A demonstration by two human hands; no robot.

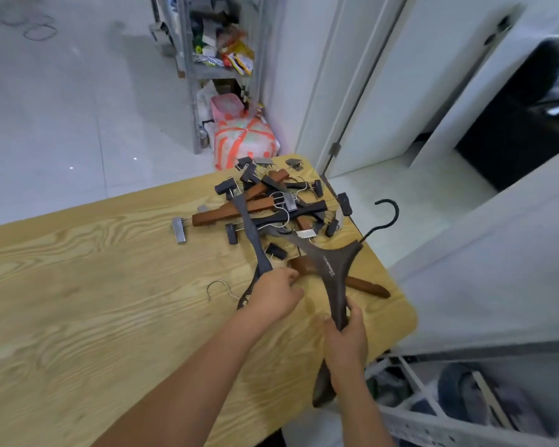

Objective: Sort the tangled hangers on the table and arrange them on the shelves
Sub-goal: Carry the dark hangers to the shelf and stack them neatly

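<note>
The right hand (347, 338) has its grip closed on a dark hanger (331, 272), pulling it from the pile (271, 208) at the table's (78, 285) far right corner. The left hand (276, 295) holds another hanger; next, free the hook.

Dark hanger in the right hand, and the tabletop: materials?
Dark hanger: looks like wood with a matte dark-brown stain, faint grain and small printed lettering; moulded plastic can't be ruled out. Its hook looks like black-coated metal. The right hand grips one arm. Tabletop: light wood or wood-look laminate, bold grain, low sheen.
</note>
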